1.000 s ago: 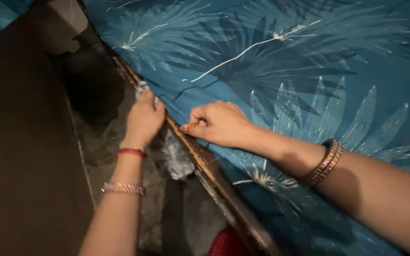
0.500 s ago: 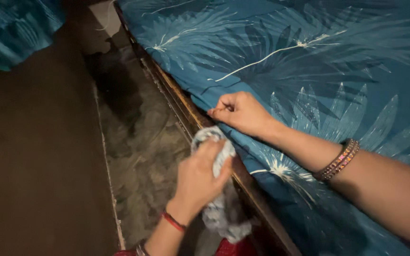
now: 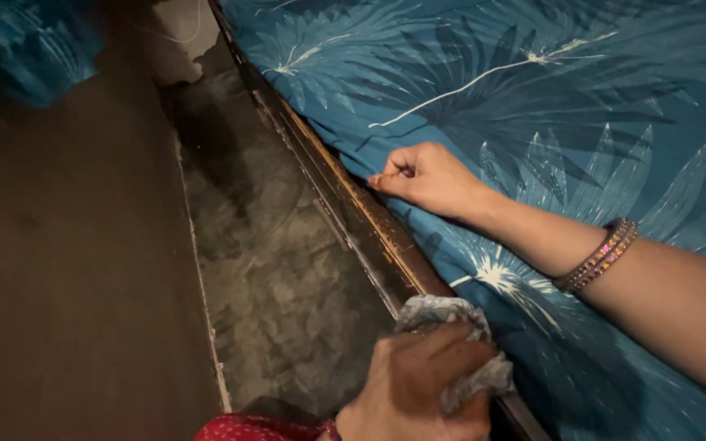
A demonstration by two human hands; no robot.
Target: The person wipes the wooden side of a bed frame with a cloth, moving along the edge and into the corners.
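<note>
My left hand grips a crumpled grey cloth and presses it against the dark wooden bed rail near the bottom of the view. My right hand rests higher up on the rail's edge, fingers curled and pinching the edge of the blue leaf-patterned bedsheet. Bangles circle my right wrist. The bed frame runs diagonally from the top centre to the bottom right.
A mottled grey floor strip lies between the bed rail and a brown wall on the left. Another blue fabric piece hangs at the top left. Red patterned clothing shows at the bottom edge.
My left hand has slid the cloth down along the bed rail toward me, from beside the right hand to the bottom of the view. My right hand keeps its hold on the sheet edge.
</note>
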